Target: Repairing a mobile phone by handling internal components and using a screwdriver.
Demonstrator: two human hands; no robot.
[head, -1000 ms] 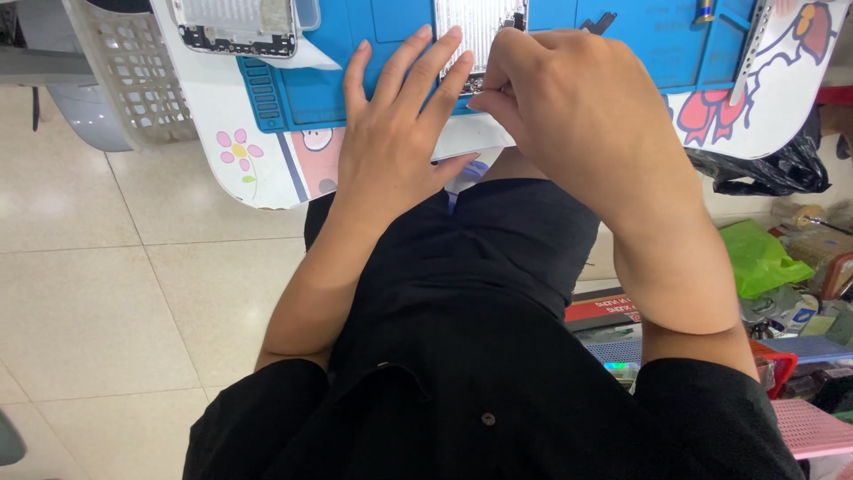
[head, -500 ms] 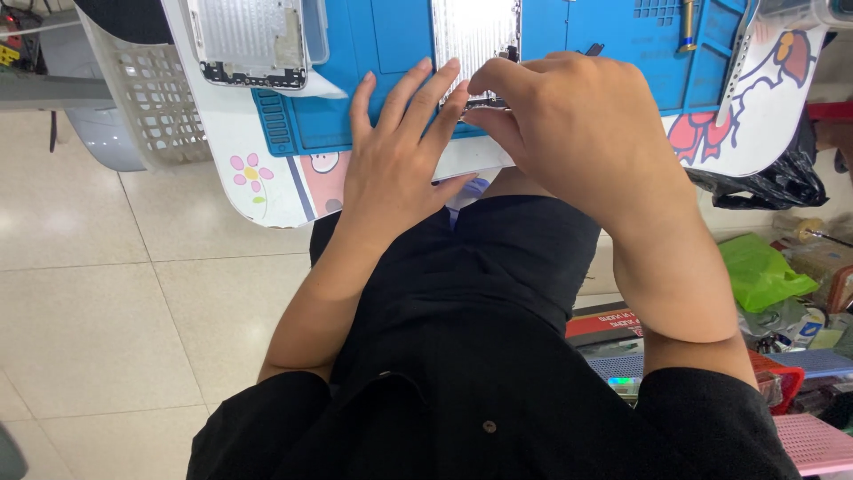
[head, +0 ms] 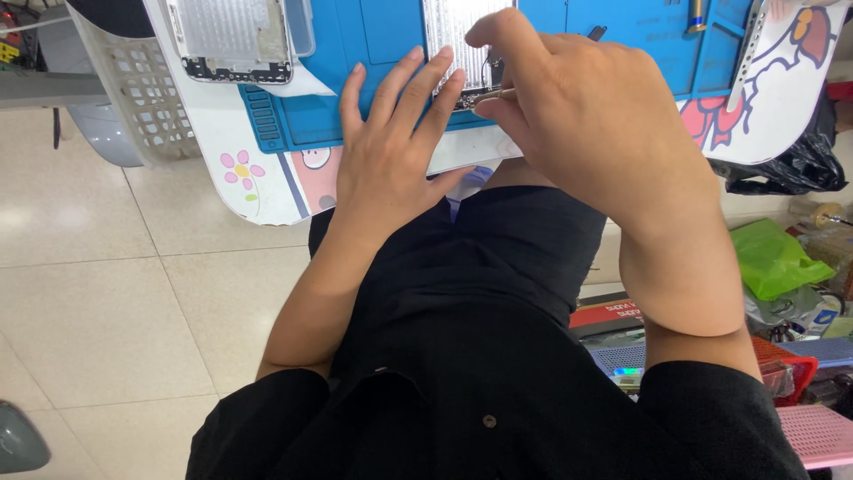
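A blue work mat (head: 373,53) lies on a small white table with cartoon prints (head: 267,182). On the mat rests an opened silver phone housing (head: 449,36). My left hand (head: 391,151) lies flat on the mat with fingers spread, its fingertips pressing the housing's lower edge. My right hand (head: 586,107) is curled above the housing and pinches a thin metal tool (head: 498,92), probably tweezers, whose tip points at the housing's lower end. Another silver phone part (head: 233,40) lies at the mat's left.
A white plastic basket (head: 133,98) stands left of the table. A black bag (head: 800,164), a green bag (head: 773,258), and pink and red crates (head: 817,431) crowd the floor on the right. A small tool (head: 696,16) lies on the mat's upper right. Tiled floor (head: 107,302) spreads left.
The view has shifted slightly, so table and hands sit a little lower in the frame. Both hands stay on the housing, with the right hand's fingers slightly adjusted.
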